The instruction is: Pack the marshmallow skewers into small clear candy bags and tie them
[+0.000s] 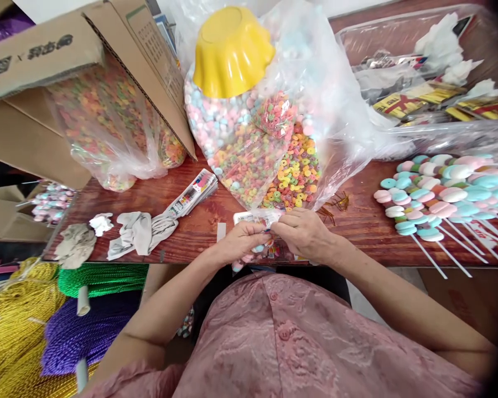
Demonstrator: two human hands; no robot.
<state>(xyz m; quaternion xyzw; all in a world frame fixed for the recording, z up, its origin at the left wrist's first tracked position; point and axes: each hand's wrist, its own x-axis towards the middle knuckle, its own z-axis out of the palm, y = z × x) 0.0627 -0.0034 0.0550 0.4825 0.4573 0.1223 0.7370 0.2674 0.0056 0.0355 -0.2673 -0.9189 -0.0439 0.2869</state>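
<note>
Both my hands meet at the near edge of the wooden table [365,221]. My left hand [243,240] and my right hand [305,235] are closed, pinching a small clear packet of candy [259,221] between their fingertips. Part of the packet is hidden under my fingers. Just behind the hands lies a big clear bag of coloured ring candy [269,160], with a yellow bowl [230,50] upside down on top of it.
Pastel marshmallow lollipops [444,188] lie at the right. A cardboard box [37,61] with a candy bag [108,116] sits at the left. White gloves [135,232] and a stack of labels [193,193] lie nearby. Spools of gold, green and purple cord [66,320] sit below the table.
</note>
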